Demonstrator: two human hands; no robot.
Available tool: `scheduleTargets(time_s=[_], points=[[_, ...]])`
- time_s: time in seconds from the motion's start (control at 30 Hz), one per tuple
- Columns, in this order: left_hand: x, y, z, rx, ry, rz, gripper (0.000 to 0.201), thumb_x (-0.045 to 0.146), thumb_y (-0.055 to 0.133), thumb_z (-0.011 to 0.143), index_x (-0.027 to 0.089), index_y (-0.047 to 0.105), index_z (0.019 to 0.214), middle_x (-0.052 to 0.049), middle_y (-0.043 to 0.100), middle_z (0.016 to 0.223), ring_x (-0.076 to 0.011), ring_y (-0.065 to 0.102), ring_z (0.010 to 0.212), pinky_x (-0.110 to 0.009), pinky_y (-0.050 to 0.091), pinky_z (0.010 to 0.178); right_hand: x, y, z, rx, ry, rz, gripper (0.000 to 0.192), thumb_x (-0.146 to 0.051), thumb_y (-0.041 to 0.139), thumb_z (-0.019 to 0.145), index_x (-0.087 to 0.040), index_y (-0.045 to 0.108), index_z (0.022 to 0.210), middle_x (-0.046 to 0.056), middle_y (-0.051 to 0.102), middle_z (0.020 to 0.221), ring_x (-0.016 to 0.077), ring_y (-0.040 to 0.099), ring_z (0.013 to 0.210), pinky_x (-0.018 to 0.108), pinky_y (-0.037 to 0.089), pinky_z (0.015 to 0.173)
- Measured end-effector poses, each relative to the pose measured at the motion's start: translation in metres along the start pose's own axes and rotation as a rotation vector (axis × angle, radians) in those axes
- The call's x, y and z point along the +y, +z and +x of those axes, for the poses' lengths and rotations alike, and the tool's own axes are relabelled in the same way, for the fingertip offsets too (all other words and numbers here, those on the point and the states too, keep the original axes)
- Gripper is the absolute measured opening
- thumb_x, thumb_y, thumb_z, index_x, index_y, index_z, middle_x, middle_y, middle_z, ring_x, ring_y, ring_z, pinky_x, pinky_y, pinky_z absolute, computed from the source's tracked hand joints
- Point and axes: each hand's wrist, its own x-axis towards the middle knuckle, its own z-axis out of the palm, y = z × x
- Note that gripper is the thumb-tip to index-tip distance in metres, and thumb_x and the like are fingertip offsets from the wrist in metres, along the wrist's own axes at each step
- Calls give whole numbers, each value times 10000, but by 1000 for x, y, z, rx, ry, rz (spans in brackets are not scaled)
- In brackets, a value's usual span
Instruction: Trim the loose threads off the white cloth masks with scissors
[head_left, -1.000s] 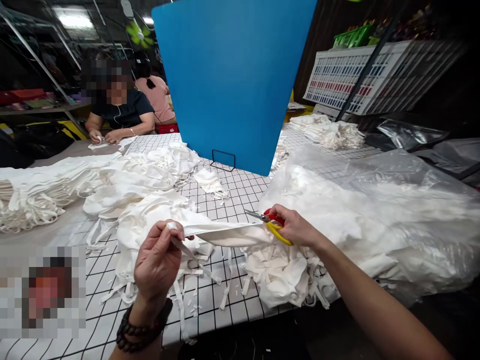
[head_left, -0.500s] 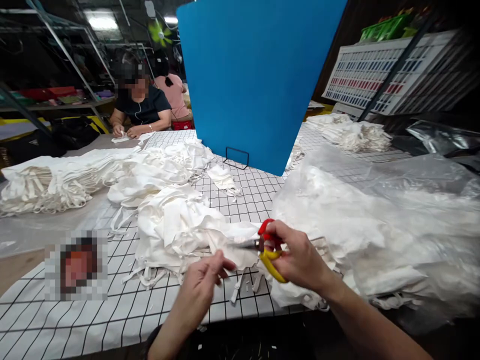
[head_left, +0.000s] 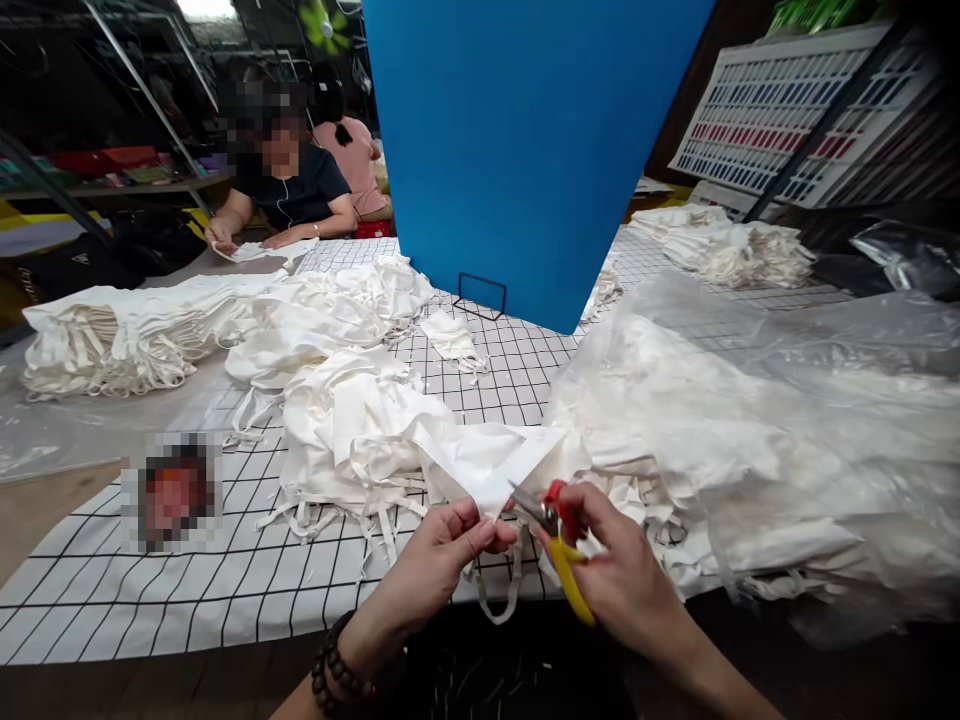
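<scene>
The left hand (head_left: pixel 450 542) pinches the cloth (head_left: pixel 491 468) at its six o'clock corner; the right hand (head_left: pixel 619 565) grips scissors (head_left: pixel 551 520) beside it, pointing toward eleven.

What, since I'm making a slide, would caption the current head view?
Left hand pinches white fabric; right hand holds red-and-yellow scissors beside it, above a grid-patterned tablecloth.
</scene>
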Motion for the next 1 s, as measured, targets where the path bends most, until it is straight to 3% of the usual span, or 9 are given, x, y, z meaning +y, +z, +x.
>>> scheduleTargets(time_s=[0.1, 0.2, 0.3, 0.43, 0.57, 0.63, 0.7, 0.83, 1.0], points=[[1, 4, -3, -39, -13, -3, 277, 392, 671, 842, 117, 707, 839, -63, 710, 787, -136, 613, 713, -250, 465, 714, 16, 8, 18, 39, -88, 84, 253, -223, 667, 789, -231, 549, 1012, 20, 632, 933, 145, 592, 722, 245, 489, 645], [-1, 5, -4, -51, -52, -5, 300, 404, 654, 853, 108, 689, 815, -67, 704, 718, -126, 600, 623, -248, 467, 647, 23, 19, 29, 24, -151, 111, 229, -162, 672, 753, -227, 563, 943, -13, 619, 807, 131, 578, 658, 232, 479, 605], [-6, 3, -4, 28, -4, 29, 291, 402, 650, 856, 114, 693, 850, -59, 686, 708, -131, 602, 631, -258, 484, 652, 26, 25, 33, 121, -96, 188, 260, -136, 668, 728, -228, 547, 938, -23, 615, 761, 133, 575, 657, 228, 477, 590], [-12, 2, 0, 170, 203, 164, 280, 404, 625, 868, 141, 721, 873, -101, 608, 1002, -146, 609, 724, -268, 517, 630, 27, 30, 35, 153, 16, 330, 275, -194, 713, 726, -228, 524, 924, 29, 676, 916, 159, 626, 769, 235, 502, 621], [-16, 5, 4, 259, 365, 243, 241, 371, 616, 876, 162, 718, 812, -143, 472, 1326, -170, 609, 818, -267, 529, 617, 27, 36, 36, 77, 84, 428, 313, -240, 789, 685, -225, 537, 870, 14, 668, 860, 162, 640, 777, 228, 510, 638], [-18, 6, 7, 198, 368, 171, 227, 352, 598, 892, 162, 699, 819, -141, 526, 1293, -137, 599, 714, -272, 520, 604, 28, 34, 36, 33, 120, 486, 323, -276, 800, 690, -225, 525, 852, 11, 671, 857, 159, 644, 767, 241, 518, 670], [-21, 6, 11, 120, 347, 81, 220, 339, 565, 918, 158, 684, 875, -115, 633, 1067, -120, 578, 644, -269, 505, 605, 30, 26, 34, 31, 142, 492, 310, -317, 777, 726, -229, 515, 866, 24, 680, 924, 157, 644, 783, 254, 517, 700], [-25, 1, 18, 100, 346, 43, 216, 316, 525, 949, 152, 663, 925, -31, 608, 758, -133, 592, 688, -267, 484, 678, 28, -8, 24, 103, 129, 167, 288, -388, 728, 769, -234, 511, 880, 41, 666, 1008, 165, 617, 801, 269, 493, 700], [-23, -2, 20, 143, 415, 280, 203, 292, 523, 953, 160, 649, 864, -25, 589, 809, -128, 598, 720, -271, 456, 716, 14, -35, 8, -102, 145, -456, 383, -520, 735, 702, -240, 494, 801, -19, 602, 730, 167, 533, 627, 279, 402, 567]])
